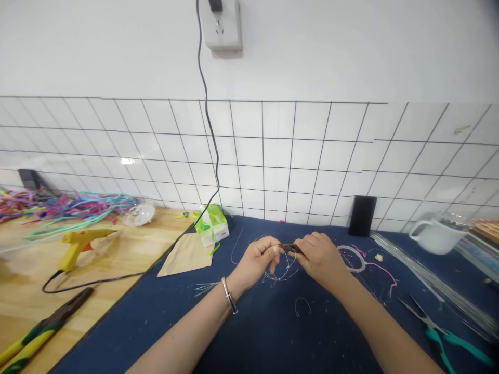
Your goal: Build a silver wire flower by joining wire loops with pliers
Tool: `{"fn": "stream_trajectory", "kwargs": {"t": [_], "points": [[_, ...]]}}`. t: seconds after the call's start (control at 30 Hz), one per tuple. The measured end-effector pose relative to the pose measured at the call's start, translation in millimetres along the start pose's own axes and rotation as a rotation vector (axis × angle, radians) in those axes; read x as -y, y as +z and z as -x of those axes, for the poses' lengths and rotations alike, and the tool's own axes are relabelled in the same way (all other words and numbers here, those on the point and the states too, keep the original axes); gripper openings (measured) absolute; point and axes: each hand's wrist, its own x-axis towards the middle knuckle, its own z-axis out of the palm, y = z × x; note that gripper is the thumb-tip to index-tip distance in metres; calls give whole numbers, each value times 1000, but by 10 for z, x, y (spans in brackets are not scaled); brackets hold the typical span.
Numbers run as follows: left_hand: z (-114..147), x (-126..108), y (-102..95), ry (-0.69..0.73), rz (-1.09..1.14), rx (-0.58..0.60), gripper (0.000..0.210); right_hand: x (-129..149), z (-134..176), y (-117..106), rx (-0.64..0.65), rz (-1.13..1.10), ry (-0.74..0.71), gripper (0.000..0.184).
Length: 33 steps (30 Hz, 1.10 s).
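Note:
My left hand [260, 257], with a silver bangle at the wrist, pinches thin silver wire between thumb and fingers. My right hand [322, 259] is closed around a dark-tipped tool that looks like pliers [289, 247]; its jaws point left and meet the wire at my left fingertips. The grip of the tool is mostly hidden by my fingers. Below and between both hands hangs a loosely looped wire piece [278, 279] with small pink beads. A short bent bit of wire [303, 305] lies on the dark blue mat [249, 337] nearer to me.
Right: a spool ring [364, 265] with pink cord, teal-handled pliers [438, 327], a wire bundle [421, 278], a white mug [438, 236] and a black upright block [362, 215]. Left: a tissue pack [211, 224], a yellow glue gun [80, 246] with cord, large pliers [49, 324] and pipe cleaners [78, 205].

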Motion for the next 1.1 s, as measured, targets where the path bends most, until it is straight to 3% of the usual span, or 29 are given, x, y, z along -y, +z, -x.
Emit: {"fn": "stream_trajectory", "kwargs": {"t": [0.2,0.43,0.73,0.9,1.1], "points": [[21,12,3,13,-105,-45,24,30,-8,-20,18,19,14,25],[-9,0,7,-26,38,14,24,-24,-24,-23,20,-10,50,23],[-31,-1,14,-23,33,-158,23,-158,-21,-71,-82,82,243,21],[-38,33,8,-6,-62,-278,25,-112,-36,-118,-94,79,239,21],[-25,94,26,16,-151,-355,25,146,-36,-147,-17,130,172,24]]}}
